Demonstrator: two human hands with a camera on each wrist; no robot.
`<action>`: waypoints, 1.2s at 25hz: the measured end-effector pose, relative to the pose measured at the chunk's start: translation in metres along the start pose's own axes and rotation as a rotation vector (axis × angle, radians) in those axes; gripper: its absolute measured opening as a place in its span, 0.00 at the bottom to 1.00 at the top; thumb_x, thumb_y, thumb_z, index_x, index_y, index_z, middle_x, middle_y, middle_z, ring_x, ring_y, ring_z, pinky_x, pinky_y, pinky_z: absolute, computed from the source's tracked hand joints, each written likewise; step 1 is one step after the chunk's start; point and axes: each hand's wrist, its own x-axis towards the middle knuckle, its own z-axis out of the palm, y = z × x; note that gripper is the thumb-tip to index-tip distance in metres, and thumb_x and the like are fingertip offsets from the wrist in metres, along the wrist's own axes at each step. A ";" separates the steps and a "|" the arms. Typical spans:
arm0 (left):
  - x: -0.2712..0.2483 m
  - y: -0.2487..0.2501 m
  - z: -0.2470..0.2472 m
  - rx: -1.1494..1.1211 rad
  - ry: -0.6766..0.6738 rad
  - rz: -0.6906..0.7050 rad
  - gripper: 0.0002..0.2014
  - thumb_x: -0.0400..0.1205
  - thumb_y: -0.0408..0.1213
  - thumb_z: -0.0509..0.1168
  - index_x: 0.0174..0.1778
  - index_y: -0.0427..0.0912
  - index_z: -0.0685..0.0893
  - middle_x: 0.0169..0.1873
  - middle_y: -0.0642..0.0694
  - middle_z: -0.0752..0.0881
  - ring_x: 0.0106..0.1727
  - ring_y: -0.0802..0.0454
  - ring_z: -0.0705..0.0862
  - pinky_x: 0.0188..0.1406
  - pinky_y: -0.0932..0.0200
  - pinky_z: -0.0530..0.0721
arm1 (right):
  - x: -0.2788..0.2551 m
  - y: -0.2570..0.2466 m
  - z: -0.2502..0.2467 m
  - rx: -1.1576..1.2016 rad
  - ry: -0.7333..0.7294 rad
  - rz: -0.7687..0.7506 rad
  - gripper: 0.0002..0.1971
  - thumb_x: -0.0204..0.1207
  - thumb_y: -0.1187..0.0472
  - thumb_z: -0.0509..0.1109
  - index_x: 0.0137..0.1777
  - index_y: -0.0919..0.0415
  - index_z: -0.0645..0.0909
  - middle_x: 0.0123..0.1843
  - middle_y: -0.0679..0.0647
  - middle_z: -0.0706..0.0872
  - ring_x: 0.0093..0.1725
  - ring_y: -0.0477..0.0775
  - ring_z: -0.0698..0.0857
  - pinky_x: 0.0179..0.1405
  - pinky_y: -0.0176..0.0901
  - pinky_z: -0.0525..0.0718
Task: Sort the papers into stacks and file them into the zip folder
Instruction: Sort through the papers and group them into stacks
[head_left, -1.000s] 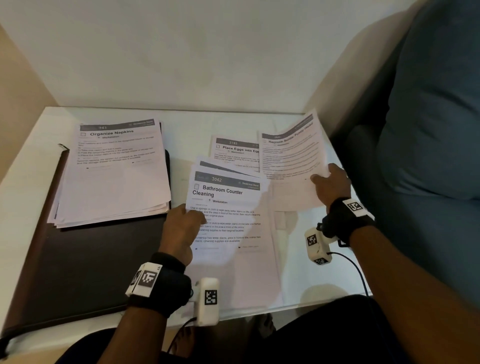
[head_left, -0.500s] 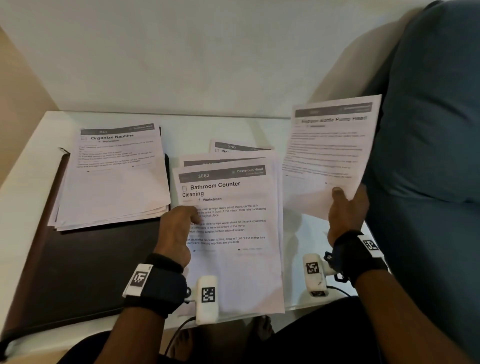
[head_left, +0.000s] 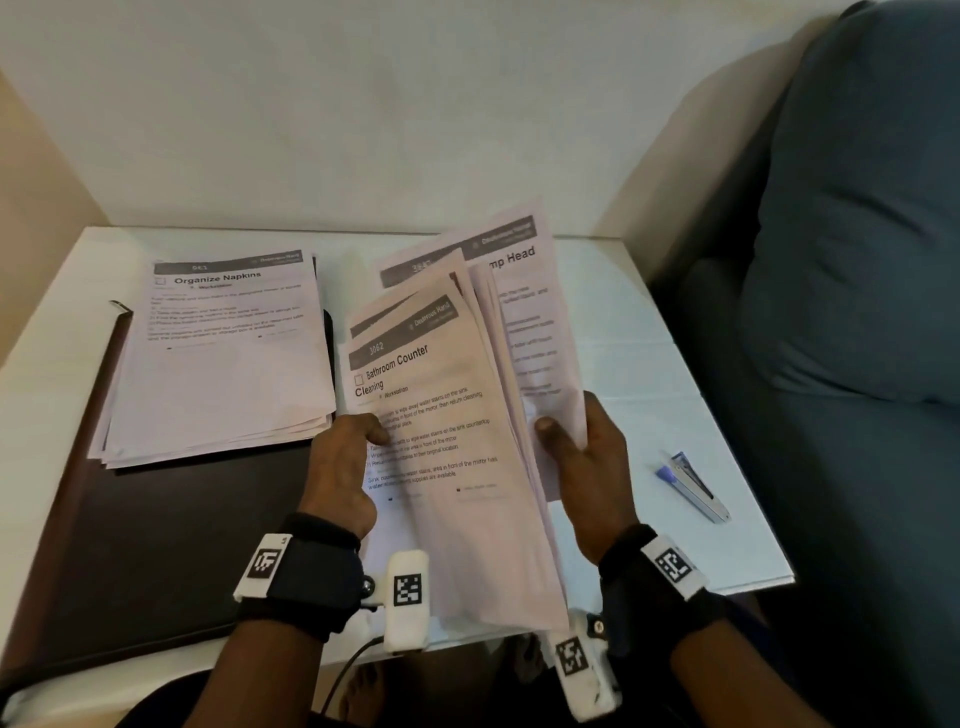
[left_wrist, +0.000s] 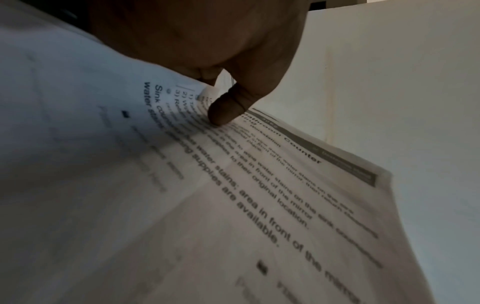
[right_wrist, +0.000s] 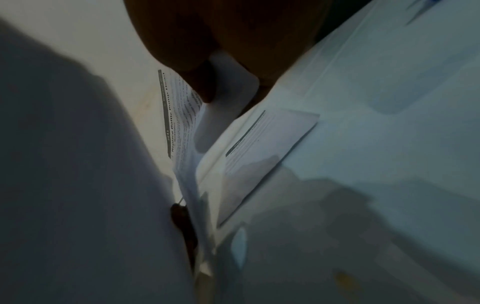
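The thumb (left_wrist: 226, 111) of the left hand (head_left: 340, 467) presses on the printed face of the top sheet, headed "Bathroom Counter Cleaning" (head_left: 441, 441); the remaining fingers of that hand are hidden under the paper, so the bundle is pinched at its left edge. The right hand (head_left: 587, 467) grips the right edge of the same bundle, thumb (head_left: 553, 434) on top and fingers curled behind. The bundle is held raised and tilted over the white table (head_left: 649, 353), fanned at its upper end. The rearmost sheet, headed "Replace Bottle Pump Head" (head_left: 524, 291), projects above and to the right of the others.

A second stack, topped by the "Organize Napkins" sheet (head_left: 223, 353), lies flat to the left. Its lower portion rests on the dark zip folder (head_left: 156, 545), which lies closed on the left side of the table. In the right wrist view, one more sheet (right_wrist: 262, 152) lies flat on the table below the held bundle.

A small stapler (head_left: 693, 486) with a blue end lies on the table right of the right hand, apart from the papers. A blue-grey cushion (head_left: 857, 260) adjoins the table on the right.
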 end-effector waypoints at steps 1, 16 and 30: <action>-0.001 0.001 0.000 -0.009 -0.003 -0.013 0.23 0.66 0.29 0.67 0.59 0.40 0.87 0.57 0.37 0.92 0.53 0.35 0.91 0.52 0.41 0.91 | -0.005 -0.005 0.003 0.004 -0.043 -0.022 0.06 0.85 0.66 0.69 0.57 0.55 0.83 0.50 0.51 0.89 0.51 0.55 0.89 0.49 0.55 0.91; -0.012 0.002 0.007 -0.293 -0.075 0.063 0.15 0.79 0.33 0.55 0.56 0.46 0.84 0.42 0.47 0.91 0.38 0.48 0.92 0.43 0.49 0.93 | -0.031 -0.041 0.007 0.092 -0.321 0.258 0.32 0.89 0.37 0.48 0.58 0.54 0.91 0.53 0.55 0.94 0.54 0.61 0.92 0.56 0.55 0.88; -0.009 0.002 0.001 -0.372 -0.120 0.046 0.12 0.72 0.34 0.55 0.47 0.46 0.81 0.35 0.49 0.86 0.31 0.49 0.87 0.36 0.54 0.90 | 0.096 0.024 0.027 -0.945 -0.125 0.413 0.45 0.70 0.39 0.81 0.75 0.69 0.68 0.72 0.65 0.75 0.73 0.69 0.76 0.72 0.59 0.77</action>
